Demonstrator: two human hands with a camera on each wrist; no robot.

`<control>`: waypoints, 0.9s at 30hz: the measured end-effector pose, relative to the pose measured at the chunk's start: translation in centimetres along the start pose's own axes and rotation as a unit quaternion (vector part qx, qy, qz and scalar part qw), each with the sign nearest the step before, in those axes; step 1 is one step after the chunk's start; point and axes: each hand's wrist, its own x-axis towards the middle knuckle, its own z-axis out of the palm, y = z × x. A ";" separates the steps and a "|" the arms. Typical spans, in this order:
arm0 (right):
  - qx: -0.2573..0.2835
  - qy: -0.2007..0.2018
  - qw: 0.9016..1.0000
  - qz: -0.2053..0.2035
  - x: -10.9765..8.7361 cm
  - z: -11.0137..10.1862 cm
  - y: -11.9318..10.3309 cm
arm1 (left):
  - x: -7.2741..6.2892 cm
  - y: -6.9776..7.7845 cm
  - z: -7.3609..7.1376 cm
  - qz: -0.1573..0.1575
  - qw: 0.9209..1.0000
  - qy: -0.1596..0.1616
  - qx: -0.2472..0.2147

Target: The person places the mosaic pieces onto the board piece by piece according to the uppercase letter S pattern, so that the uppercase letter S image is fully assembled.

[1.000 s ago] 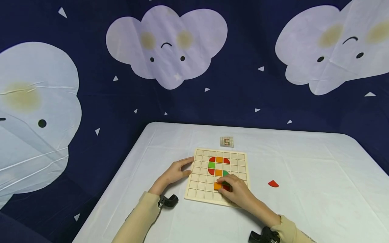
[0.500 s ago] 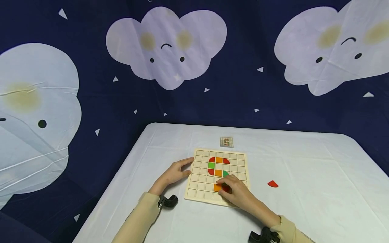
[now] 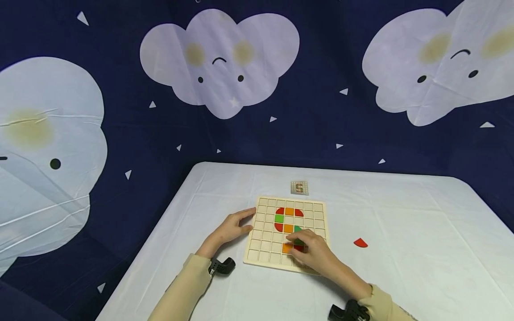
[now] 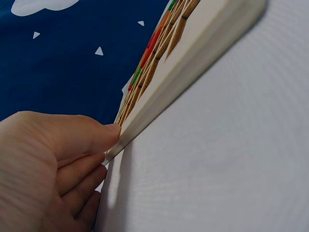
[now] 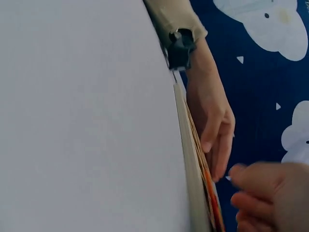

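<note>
A pale wooden grid board point(image 3: 263, 245) lies on the white table, with red, orange and green pieces set in a curving pattern. Along its left edge rests my left hand point(image 3: 232, 227), thumb and index finger spread apart; the left wrist view shows that thumb point(image 4: 91, 135) touching the board's rim. Over the board's lower middle hovers my right hand point(image 3: 315, 252), its thumb and fingers slightly bent and apart. Just by its fingertips an orange square point(image 3: 287, 248) sits in a cell. Green and dark red pieces are partly hidden beneath this hand.
A small card point(image 3: 299, 187) with a printed grid pattern lies behind the board. To the board's right is a loose red quarter-circle piece point(image 3: 360, 243). Dark blue cloth with clouds hangs behind the table point(image 3: 421, 214).
The orange square has shifted slightly toward the near side and lies in its cell. My right fingers have come off it a little. The left hand stays put.
</note>
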 end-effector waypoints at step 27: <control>-0.058 0.086 0.974 0.201 -5.1 -13.0 4.7 | 0.1 -0.3 0.1 -0.004 1.000 0.002 0.010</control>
